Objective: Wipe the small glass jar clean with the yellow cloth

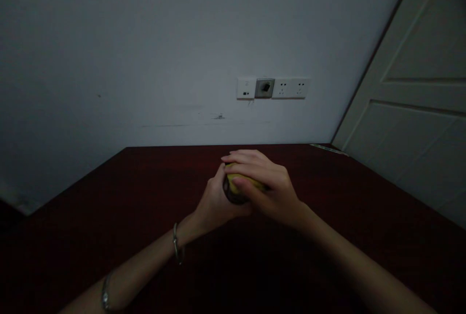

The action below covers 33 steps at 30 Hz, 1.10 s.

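Between my two hands, above the middle of the dark red table, is a small dark rounded object (236, 196). A yellow piece (247, 182) lies over its top; whether it is a cloth or a lid I cannot tell. My left hand (214, 200) cups the dark object from the left and below, its fingers mostly hidden behind it. From above and the right, my right hand (267, 178) is closed over the yellow piece, thumb on the near side and fingers across the top. Much of both things is covered by my fingers.
The dark red table (163, 178) runs back to a pale wall (163, 52). On the wall are several switch and socket plates (290, 88). A white panelled door (418, 110) stands on the right. A thin strip (328, 149) lies at the table's far right edge.
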Tool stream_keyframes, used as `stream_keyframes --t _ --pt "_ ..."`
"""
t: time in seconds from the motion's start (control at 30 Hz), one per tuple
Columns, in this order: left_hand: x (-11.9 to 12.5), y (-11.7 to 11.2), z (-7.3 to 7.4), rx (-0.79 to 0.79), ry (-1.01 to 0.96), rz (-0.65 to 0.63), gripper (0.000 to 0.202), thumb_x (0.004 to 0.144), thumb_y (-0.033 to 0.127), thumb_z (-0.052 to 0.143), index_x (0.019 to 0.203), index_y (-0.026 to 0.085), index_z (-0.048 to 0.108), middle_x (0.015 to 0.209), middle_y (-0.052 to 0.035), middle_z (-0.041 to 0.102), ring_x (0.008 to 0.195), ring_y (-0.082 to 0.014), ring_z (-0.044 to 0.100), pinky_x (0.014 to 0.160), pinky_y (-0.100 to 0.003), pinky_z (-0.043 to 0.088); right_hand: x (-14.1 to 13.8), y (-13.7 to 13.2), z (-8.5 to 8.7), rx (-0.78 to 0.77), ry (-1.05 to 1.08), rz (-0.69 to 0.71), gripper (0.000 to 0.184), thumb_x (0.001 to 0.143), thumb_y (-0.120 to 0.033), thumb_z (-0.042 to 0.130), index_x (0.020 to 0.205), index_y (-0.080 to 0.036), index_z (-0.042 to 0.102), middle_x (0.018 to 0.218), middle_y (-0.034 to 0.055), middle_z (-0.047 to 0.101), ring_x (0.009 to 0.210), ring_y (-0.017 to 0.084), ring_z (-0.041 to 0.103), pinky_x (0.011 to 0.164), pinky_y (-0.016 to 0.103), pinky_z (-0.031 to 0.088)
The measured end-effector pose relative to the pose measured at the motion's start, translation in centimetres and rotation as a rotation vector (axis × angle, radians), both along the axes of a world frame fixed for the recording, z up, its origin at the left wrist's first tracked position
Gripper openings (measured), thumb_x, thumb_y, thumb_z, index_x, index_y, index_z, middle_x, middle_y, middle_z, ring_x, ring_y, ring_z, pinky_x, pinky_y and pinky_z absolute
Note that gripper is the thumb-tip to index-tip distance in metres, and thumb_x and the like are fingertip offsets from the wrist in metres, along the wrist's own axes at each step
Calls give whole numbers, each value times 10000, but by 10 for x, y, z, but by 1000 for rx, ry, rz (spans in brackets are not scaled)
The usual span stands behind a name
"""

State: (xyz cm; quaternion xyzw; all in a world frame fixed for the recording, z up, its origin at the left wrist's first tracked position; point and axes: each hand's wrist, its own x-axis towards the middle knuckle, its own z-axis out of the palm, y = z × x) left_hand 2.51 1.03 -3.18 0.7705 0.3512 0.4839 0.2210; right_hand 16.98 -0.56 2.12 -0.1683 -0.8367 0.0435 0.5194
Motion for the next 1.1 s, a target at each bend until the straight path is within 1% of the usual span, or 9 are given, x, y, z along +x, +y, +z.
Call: stream_keyframes --t 0.17,0.27,0.33,0.5,0.6,0.8,0.9,0.97,1.1 --pt "1 -5 8 -11 -22 -38 747 530 292 771 1174 180 411 999 -62 630 864 -206 627 708 -310 537 2 8 2 -300 211 -5 220 871 -219 480 909 -213 697 1034 48 689 1009 185 625 908 398 501" --pt "2 -10 14 7 -5 -14 763 524 305 776 1177 177 404 993 -67 631 857 -205 630 703 -308 538 6 11 4 -389 215 49 204 867 -237 500 904 -222 700 1040 37 692 1005 178 633 903 373 510" --pt "2 -12 15 4 21 22 768 520 319 776 1174 178 398 979 -71 637 842 -214 637 677 -313 539 7 10 5 -336 173 51 204 866 -239 501 938 -228 691 1065 35 683 1019 180 627 908 373 507" --pt "2 -6 5 41 105 96 721 543 355 754 1151 180 408 953 -80 640 850 -253 644 669 -359 533 6 3 1 40 -37 5 244 824 -214 543 1038 -176 653 1119 88 657 1089 214 583 985 430 441" --pt "2 -2 0 70 113 81 688 582 366 730 1160 171 412 949 -94 642 845 -250 648 664 -354 531 4 3 -2 77 -63 -5 243 809 -204 560 1030 -172 654 1118 90 659 1092 210 582 996 431 432" --pt "1 -8 6 55 128 101 824 521 409 774 1200 178 369 973 -93 643 836 -258 652 654 -357 539 3 14 1 -420 205 -10 207 861 -267 502 912 -221 698 1033 45 696 1003 178 635 908 378 501" --pt "-1 -9 9 70 157 87 880 501 437 780 1219 171 348 976 -107 643 836 -270 654 652 -370 541 3 17 0 -522 252 24 222 867 -287 493 900 -221 703 1012 43 705 991 178 642 899 372 505" --pt "-1 -10 10 56 186 98 901 493 461 780 1223 166 342 966 -109 644 831 -279 655 640 -378 541 3 15 0 -453 233 -14 214 863 -276 498 894 -218 702 1018 44 701 995 178 638 906 372 500" --pt "1 -11 11 15 248 111 922 462 509 784 1196 141 365 942 -119 644 834 -299 651 643 -401 541 4 5 1 -180 88 -77 198 849 -218 501 921 -200 684 1020 56 694 992 176 631 902 374 503"
